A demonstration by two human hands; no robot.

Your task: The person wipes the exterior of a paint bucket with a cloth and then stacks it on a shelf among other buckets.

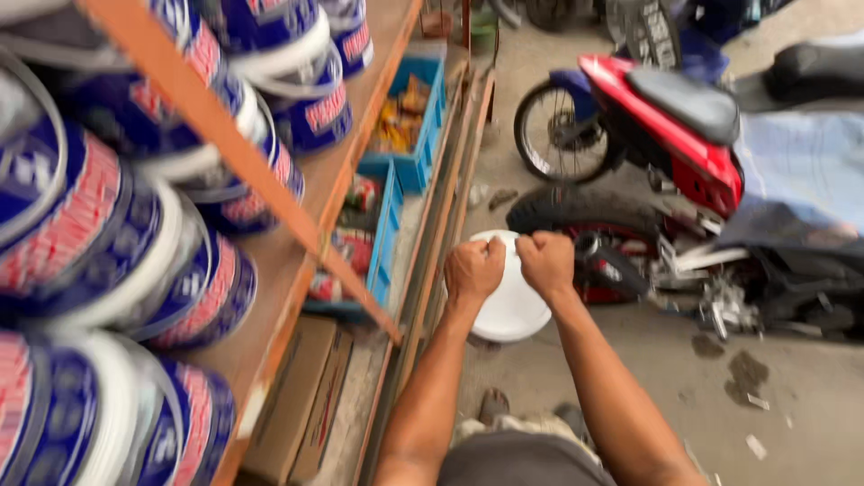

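My left hand (473, 268) and my right hand (545, 261) are clenched into fists side by side, knuckles almost touching. Directly under them is a round white bucket (511, 306), seen from above. Both fists seem to grip its thin handle, which is too blurred to make out. The bucket is over the concrete floor, just in front of my feet (493, 405).
A wooden shelf (297, 261) on the left holds several blue and white buckets (108, 225) lying on their sides, blue crates (414, 135) of small packs and a cardboard box (301, 405). A red motorbike (666, 126), a loose tyre (585, 211) and engine parts (729, 301) stand to the right.
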